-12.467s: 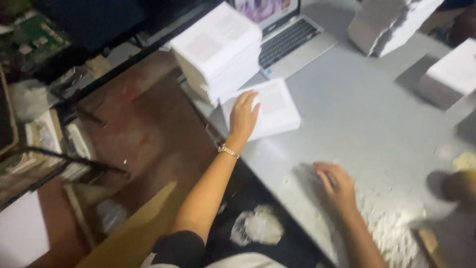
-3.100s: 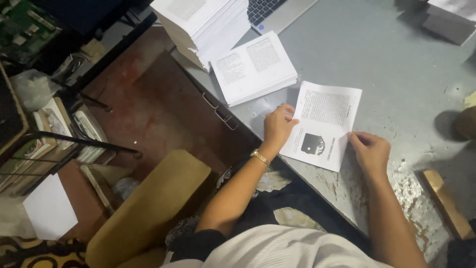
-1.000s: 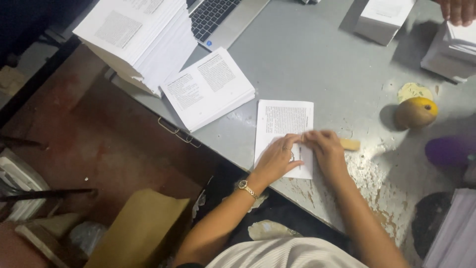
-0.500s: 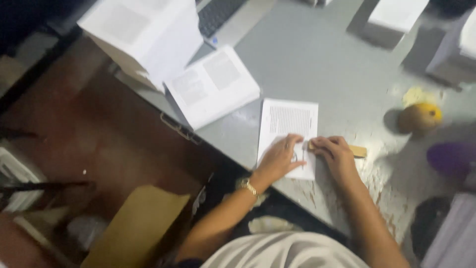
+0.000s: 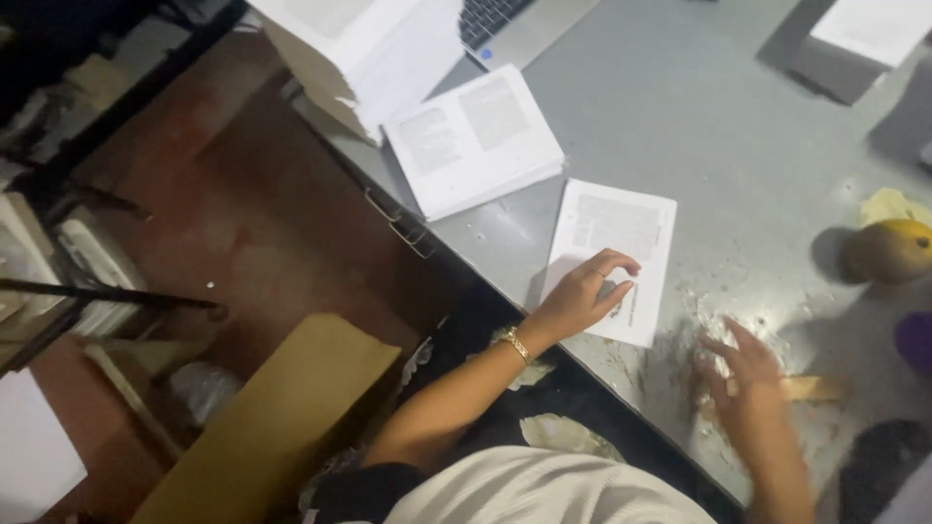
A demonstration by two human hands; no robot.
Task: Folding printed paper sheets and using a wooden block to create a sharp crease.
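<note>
My left hand (image 5: 582, 294) lies flat on a folded printed sheet (image 5: 614, 254), fingers spread and loosely curled over its lower half, pressing it down rather than gripping it. The sheet sits on the grey table (image 5: 718, 126), close to the near edge, tilted a little. A gold bracelet (image 5: 515, 343) shows on that wrist. My right hand (image 5: 746, 374) is blurred, off to the right of the sheet and apart from it, fingers open over a scuffed, whitish patch of the tabletop; a flat wooden stick (image 5: 811, 388) lies just under or beside the fingers, and I cannot tell whether the hand grasps it. Further up the table a thin stack of printed pages (image 5: 473, 139) lies near the sheet, and beyond it a tall pile of paper (image 5: 364, 49) beside a laptop (image 5: 505, 24). A yellow-brown fruit (image 5: 888, 250) rests at the right edge. A brown envelope-coloured board (image 5: 282, 408) leans below the table edge, over a reddish floor (image 5: 252, 213)
</note>
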